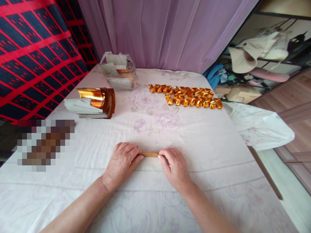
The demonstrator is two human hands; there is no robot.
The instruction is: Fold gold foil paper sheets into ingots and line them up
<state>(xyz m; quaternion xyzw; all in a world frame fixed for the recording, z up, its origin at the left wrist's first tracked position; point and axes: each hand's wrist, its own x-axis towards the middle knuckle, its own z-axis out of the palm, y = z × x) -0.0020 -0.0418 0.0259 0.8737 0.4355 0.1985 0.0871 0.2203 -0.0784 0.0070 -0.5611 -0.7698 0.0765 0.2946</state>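
**Both hands press a narrow gold strip on the table**

A table [206, 136] under a pale flowered cloth fills most of the view, with a purple curtain [165, 32] hanging behind it. At its far left corner sits a clear plastic bag [119, 69] of paper. Nearer, on the left, lies a stack of gold sheets [93, 103], the top ones curling up. Two rows of folded gold pieces [186, 96] lie toward the far right. Near the front edge, the left hand [122, 161] and right hand [173, 166] rest palm down, fingers curled and pinching the two ends of a gold strip [150, 154] flat on the cloth between them.
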